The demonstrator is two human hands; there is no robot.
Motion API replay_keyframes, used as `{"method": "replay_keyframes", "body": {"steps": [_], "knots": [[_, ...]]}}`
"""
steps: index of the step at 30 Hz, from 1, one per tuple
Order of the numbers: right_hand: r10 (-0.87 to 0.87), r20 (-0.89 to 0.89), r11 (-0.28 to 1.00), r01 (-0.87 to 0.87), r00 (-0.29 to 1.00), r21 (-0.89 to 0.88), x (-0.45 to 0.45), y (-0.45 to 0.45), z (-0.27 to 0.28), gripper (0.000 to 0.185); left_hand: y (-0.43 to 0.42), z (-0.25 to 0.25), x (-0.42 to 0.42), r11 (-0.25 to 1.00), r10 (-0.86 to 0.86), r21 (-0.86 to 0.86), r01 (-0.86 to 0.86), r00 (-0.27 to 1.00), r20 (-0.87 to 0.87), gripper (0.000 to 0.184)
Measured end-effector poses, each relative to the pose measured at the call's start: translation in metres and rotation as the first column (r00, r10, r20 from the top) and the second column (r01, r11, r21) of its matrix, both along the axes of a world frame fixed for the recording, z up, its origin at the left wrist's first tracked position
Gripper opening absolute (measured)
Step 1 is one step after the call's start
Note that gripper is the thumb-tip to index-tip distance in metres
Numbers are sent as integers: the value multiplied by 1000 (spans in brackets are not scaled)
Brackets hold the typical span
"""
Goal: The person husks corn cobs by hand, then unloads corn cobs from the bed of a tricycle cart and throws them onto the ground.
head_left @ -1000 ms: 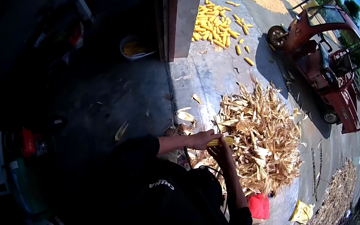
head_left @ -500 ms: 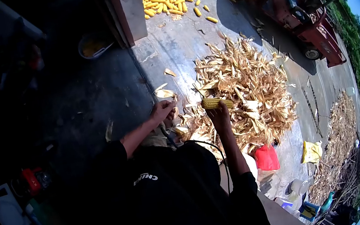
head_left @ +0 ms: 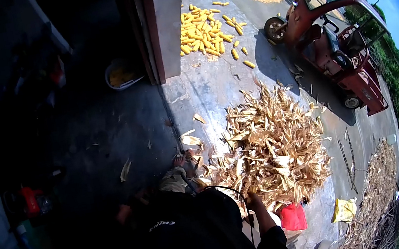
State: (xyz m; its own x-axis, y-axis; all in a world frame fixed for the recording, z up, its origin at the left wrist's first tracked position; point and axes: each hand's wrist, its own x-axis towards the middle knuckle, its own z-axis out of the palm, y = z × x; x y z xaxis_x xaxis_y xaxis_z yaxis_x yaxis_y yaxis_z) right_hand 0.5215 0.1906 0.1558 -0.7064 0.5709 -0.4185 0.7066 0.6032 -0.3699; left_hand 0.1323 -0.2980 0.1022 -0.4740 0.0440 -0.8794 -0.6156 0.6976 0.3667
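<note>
My right hand point(head_left: 254, 202) is low at the near edge of a big heap of dry corn husks point(head_left: 280, 148). Its fingers are closed round an ear of corn point(head_left: 252, 189), of which only a small yellowish part shows against the husks. My left hand point(head_left: 124, 214) is at the left of my body in deep shadow, blurred, and its fingers cannot be made out. A loose pale husk point(head_left: 190, 139) lies on the floor just beyond my feet point(head_left: 180, 160).
Husked yellow ears point(head_left: 202, 31) lie piled beside a pillar point(head_left: 169, 24). A tub point(head_left: 122, 75) stands in shadow. A red three-wheeled vehicle point(head_left: 328, 45) is parked at the far right. Near the heap are a red bag point(head_left: 293, 217) and a yellow bag point(head_left: 344, 210).
My view has tilted upward. My left hand has swung from in front of me to the left into shadow. My right hand has come closer to my body, lower beside the husk heap.
</note>
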Motion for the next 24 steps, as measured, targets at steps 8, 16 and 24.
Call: {"method": "replay_keyframes", "body": {"steps": [8,16,24], "knots": [[-724,-480,643,233,495,-729,-338,142,225,75,52,52,-44,989,57,133,-57,998,4,16],[-327,-266,749,77,907,-658,-303,93,154,46,74,-7,-86,897,-12,435,77,989,-151,20],[-712,345,179,633,612,-754,-90,-50,3,23,17,-12,-119,821,-529,69,566,802,-277,18]]}}
